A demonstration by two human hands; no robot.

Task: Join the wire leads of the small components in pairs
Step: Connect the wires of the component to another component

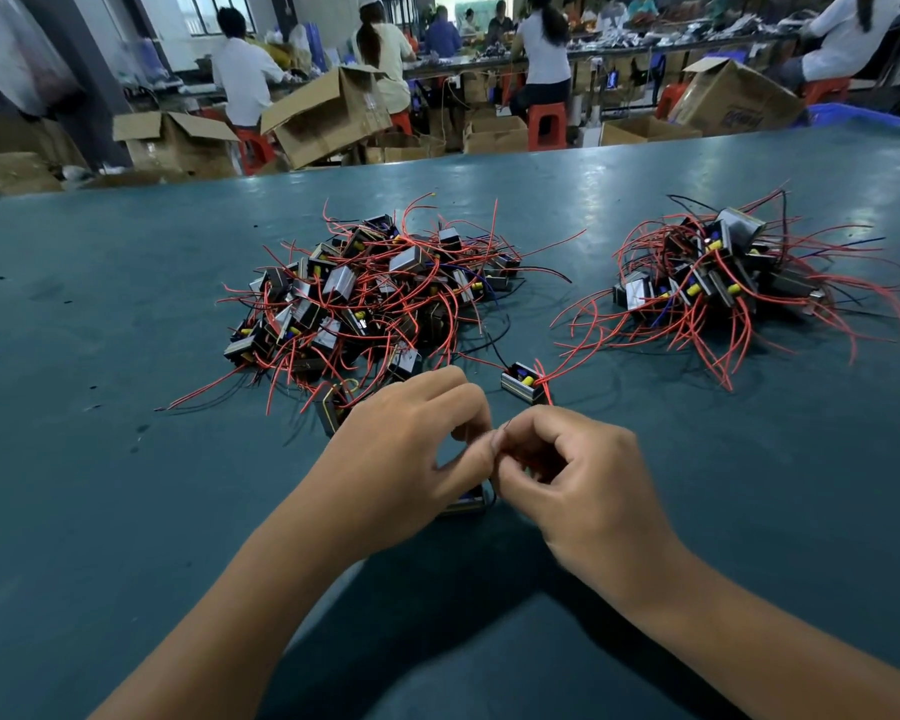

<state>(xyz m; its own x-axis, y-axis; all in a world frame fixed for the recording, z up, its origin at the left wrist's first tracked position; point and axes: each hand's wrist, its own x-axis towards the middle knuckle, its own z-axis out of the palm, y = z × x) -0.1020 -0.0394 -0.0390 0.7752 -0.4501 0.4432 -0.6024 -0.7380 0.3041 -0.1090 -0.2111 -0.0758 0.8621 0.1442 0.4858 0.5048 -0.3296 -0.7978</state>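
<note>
On the teal bench (126, 304), the small components are boxy black blocks with shiny metal frames, yellow and blue spots, and thin red and black wire leads that curl outward. Beyond the hands, toward the bench's far edge, a large pile (365, 298) sits tangled; to its right, well apart, lies a smaller pile (723, 272). One single component (525, 383) rests between the large pile and the hands, its red lead running toward the right hand. The bench surface looks smooth and matte, faintly scuffed. At the near middle, the left hand (411, 449) and right hand (572, 475) meet fingertip to fingertip, fingers curled, each pinching thin wire leads (497, 439). Another component (466, 504) peeks out under the left hand.
</note>
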